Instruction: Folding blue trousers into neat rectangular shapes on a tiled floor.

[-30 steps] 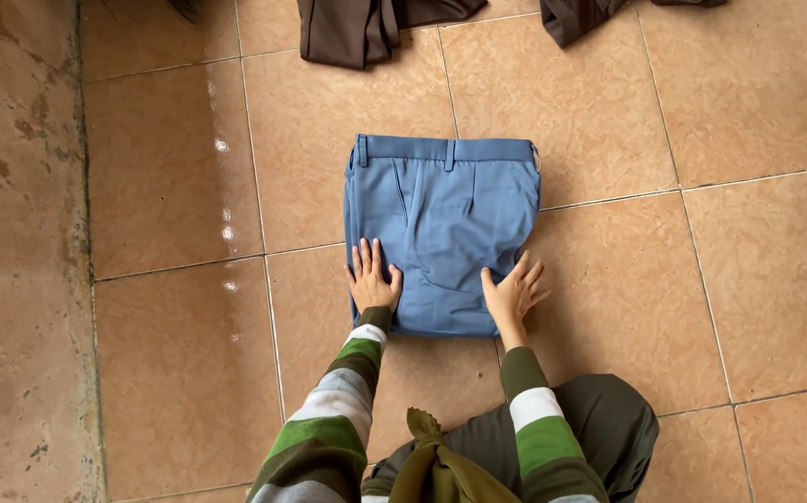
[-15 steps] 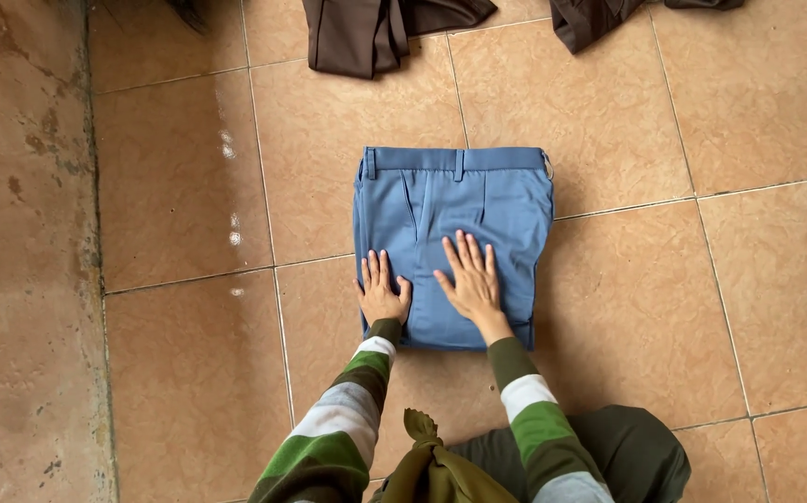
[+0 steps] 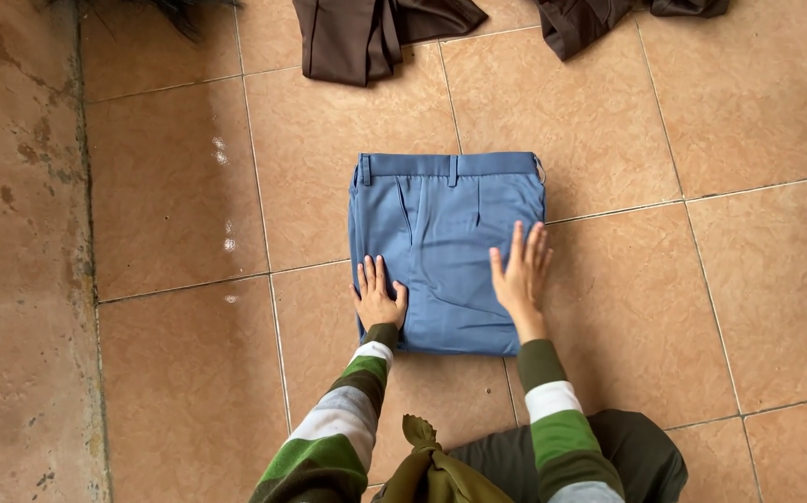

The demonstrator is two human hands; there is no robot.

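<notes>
While both hands are laid flat, a folded pair of blue trousers (image 3: 447,251) is shown resting on the tiled floor (image 3: 608,140), with the waistband on the far side of the fingertips and the folded edge just behind the wrists. The left hand (image 3: 377,296) is pressed on the near left corner, its fingers (image 3: 372,275) spread and released, nothing being grasped. The right hand (image 3: 521,272) is laid along the right edge, its fingers (image 3: 526,244) likewise splayed and open, with the outermost reaching to or slightly past the cloth's border onto the tile. Striped sleeves in green, white and grey are seen behind both wrists.

The trousers are judged to be light, soft and limp: no shape would be kept if lifted by one point, and the stacked layers would be expected to slide apart or unfold. Little slipperiness and no fragility are suggested by the woven cloth. A secure hold is judged best taken at the two side edges beside the fingers, with all layers pinched together, or with flat palms slid beneath the near fold so that the bundle is supported from below.

Beyond the fingertips, well apart from the trousers, two dark brown garments (image 3: 366,33) (image 3: 599,19) are seen lying on the floor.
</notes>
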